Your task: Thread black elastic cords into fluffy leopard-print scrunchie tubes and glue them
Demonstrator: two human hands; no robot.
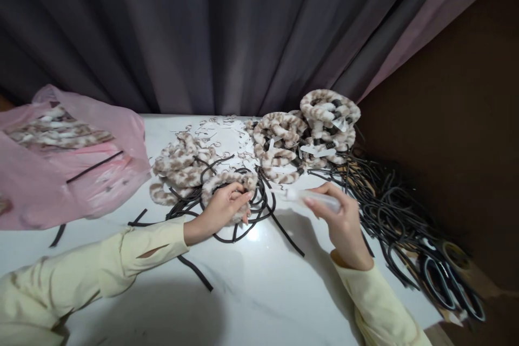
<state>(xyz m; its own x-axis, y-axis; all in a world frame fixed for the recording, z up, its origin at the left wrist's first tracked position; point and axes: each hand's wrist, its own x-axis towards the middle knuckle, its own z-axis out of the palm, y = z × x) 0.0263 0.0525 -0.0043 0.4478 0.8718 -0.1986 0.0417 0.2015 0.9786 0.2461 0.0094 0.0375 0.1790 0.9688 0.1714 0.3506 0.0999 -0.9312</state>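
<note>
My left hand [227, 206] is closed on a fluffy brown-and-white ring [211, 185], with thumb and fingers pinched at its right side. The ring lies over loose black cords [267, 210] on the white table. In my right hand [345, 223] is a translucent squeeze bottle [318, 199], held tilted with its narrow nozzle pointing left. The nozzle tip is close to the ring's right side; blur hides whether they touch. Just behind my left hand rests a heap of fluffy brown-and-white strips [183, 165].
A pink plastic bag [77, 189] holding fluffy strips stands at left. Small metal hooks [227, 143] lie behind the ring, beside stacked fluffy rings [284, 128] with white tags [318, 151]. Tangled black cords [385, 208], scissors [438, 284] and a tape roll [456, 255] occupy the right edge.
</note>
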